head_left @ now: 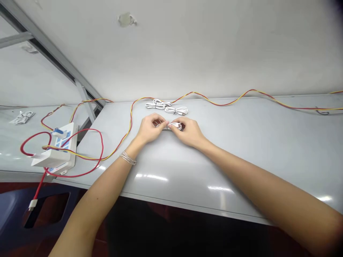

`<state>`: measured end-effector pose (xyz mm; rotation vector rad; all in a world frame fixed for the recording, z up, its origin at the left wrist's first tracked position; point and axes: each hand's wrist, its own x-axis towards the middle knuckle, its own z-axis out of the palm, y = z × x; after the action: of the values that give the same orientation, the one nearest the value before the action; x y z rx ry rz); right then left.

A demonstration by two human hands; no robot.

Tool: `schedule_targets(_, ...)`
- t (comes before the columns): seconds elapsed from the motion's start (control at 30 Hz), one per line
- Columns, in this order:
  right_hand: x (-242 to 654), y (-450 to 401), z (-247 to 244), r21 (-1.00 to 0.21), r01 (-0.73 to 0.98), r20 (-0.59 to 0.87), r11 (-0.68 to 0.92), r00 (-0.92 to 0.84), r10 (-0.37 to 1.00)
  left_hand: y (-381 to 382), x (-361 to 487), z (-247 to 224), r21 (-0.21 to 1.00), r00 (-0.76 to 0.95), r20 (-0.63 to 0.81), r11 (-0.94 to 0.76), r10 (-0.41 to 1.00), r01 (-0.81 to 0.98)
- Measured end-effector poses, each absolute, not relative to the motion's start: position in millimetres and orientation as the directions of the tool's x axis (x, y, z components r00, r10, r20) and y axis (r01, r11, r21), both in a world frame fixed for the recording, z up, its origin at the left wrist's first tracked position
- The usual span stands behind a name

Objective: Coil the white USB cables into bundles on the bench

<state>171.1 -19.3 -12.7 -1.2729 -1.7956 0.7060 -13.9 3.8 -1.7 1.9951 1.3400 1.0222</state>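
Between my two hands is a bundled white cable [176, 125] with a dark tie around its middle, held just above or on the grey tabletop [241, 142]. My left hand [152, 127] pinches it at the tie from the left, thumb and fingers closed. From the right, my right hand [187, 131] grips its other side, thumb close to the left thumb. Part of the cable is hidden by the fingers. Right behind my hands lie more tied white cables, one bundle [176, 110] on the right and another [158, 104] further left.
At the left stands a white power strip [70, 142] with a white adapter [50, 158] and looped red cable [102, 142]. A twisted red-yellow wire [225, 105] runs along the wall. Another white cable bundle [21, 117] lies far left, beyond the metal frame [53, 50]. A blue plastic chair [16, 214] is below.
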Motion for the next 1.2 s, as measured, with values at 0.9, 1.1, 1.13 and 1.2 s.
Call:
schedule_targets(0.9, 172.0, -18.8, -14.0, -0.846, 0.427, 0.317, 0.318, -0.077, 0.945, 5.0, 1.5, -11.1, 0.845, 0.131, 0.316, -0.341, 0.94, 0.412)
schedule_targets(1.1, 171.6, -19.3, -14.5, -0.856, 0.425, 0.291, 0.294, -0.074, 0.954, 7.6, 2.7, -12.5, 0.831, 0.161, 0.312, -0.351, 0.936, 0.431)
schedule_targets(1.13, 171.8, -19.6, -14.3, -0.856, 0.427, 0.287, 0.29, -0.074, 0.955, 8.0, 2.7, -12.9, 0.828, 0.166, 0.312, -0.353, 0.935, 0.436)
schedule_targets(1.2, 172.4, -19.9, -14.2, -0.856, 0.429, 0.284, 0.29, -0.078, 0.956, 8.6, 2.8, -14.0, 0.816, 0.177, 0.312, -0.359, 0.933, 0.454)
